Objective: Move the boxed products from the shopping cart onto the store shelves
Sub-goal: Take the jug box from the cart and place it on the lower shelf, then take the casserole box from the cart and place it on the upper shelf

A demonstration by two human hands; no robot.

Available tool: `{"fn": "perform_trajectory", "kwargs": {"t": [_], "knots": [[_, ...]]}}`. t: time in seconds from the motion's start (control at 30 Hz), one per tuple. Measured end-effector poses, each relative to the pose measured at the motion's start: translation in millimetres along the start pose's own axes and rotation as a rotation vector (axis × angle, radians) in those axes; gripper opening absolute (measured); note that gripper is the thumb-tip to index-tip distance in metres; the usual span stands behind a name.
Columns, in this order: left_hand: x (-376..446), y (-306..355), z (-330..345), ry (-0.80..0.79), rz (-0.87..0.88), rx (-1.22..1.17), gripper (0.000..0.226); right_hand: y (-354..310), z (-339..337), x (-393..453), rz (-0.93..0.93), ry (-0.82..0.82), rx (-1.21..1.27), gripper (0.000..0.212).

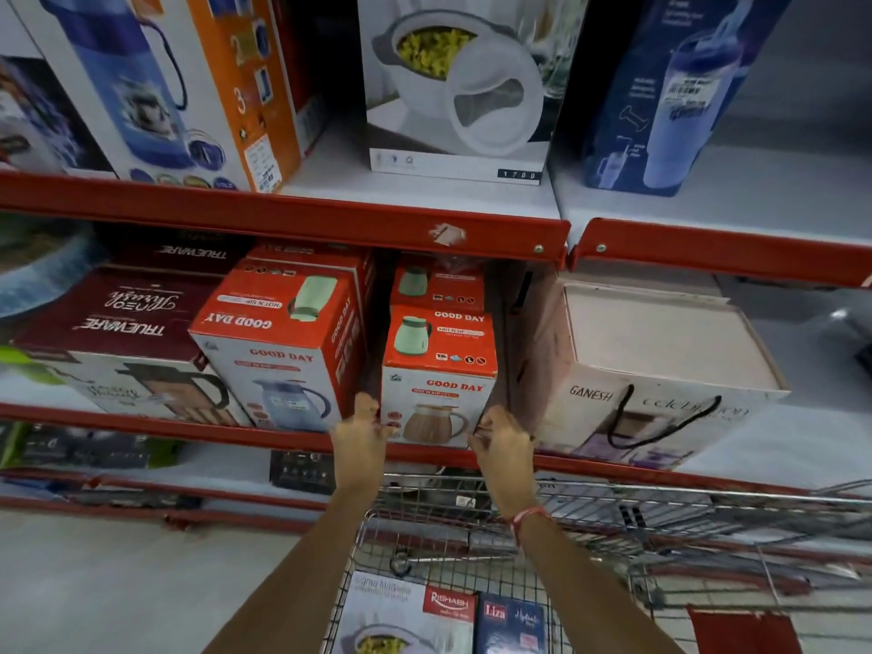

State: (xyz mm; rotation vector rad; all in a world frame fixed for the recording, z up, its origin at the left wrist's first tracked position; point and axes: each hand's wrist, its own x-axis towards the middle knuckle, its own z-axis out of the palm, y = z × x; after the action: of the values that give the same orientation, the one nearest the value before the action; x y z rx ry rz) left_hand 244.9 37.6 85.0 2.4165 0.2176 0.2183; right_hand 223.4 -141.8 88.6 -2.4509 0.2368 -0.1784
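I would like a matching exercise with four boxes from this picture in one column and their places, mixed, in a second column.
Things:
1. Good Day box
2. Ganesh box
3. Liza box
4. casserole box

Places:
A. upper shelf
B. inside the shopping cart
C. middle shelf, between left hand and right hand
D. middle shelf, right of the hands

Pairs: 1-C, 2-D, 3-B, 4-A

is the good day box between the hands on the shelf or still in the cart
On the shelf: the Good Day box stands upright at the shelf edge, above the cart.
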Motion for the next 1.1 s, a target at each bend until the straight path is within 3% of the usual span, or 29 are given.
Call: {"fn": "perform_trajectory", "kwargs": {"t": [0.37,0.47,0.57,0.67,0.73,0.8,0.87,0.97,1.03,1.1], "knots": [[-15.9,-24.5,5.4,-0.113,-0.025,-0.206,0.035,11.0,8.0,-15.8,0.028,0.006,0.052,0.015],[-36.8,-39.5,6.6,-0.129,-0.085,-0.276,0.025,28.9,22.9,-47.5,0.089,0.013,0.103,0.009],[-72.8,-71.5,14.1,-0.252,-0.187,-0.153,0.017,58.3,45.2,-90.2,0.275,-0.234,0.106,0.016],[-114.9,-111.8,30.3,-0.432,-0.268,0.057,0.027,89.4,72.9,-133.7,0.436,-0.58,0.095,0.022],[-142.8,-134.4,43.5,-0.538,-0.365,0.112,0.04,107.3,90.7,-161.1,0.563,-0.723,0.105,0.027],[-167.6,-151.9,55.4,-0.57,-0.469,0.075,0.05,120.3,105.8,-184.0,0.717,-0.794,0.188,0.004],[-184.9,-163.7,65.5,-0.59,-0.485,0.1,0.054,127.9,118.8,-199.6,0.785,-0.788,0.238,0.019],[-198.3,-180.1,80.3,-0.667,-0.488,0.126,0.057,130.2,130.4,-210.2,0.829,-0.744,0.22,0.011],[-201.4,-187.9,87.6,-0.71,-0.568,0.088,0.061,132.0,135.1,-214.5,0.863,-0.635,0.193,0.011],[-202.1,-192.9,92.0,-0.74,-0.609,0.098,0.068,134.1,139.6,-218.8,0.895,-0.544,0.183,0.028]]}}
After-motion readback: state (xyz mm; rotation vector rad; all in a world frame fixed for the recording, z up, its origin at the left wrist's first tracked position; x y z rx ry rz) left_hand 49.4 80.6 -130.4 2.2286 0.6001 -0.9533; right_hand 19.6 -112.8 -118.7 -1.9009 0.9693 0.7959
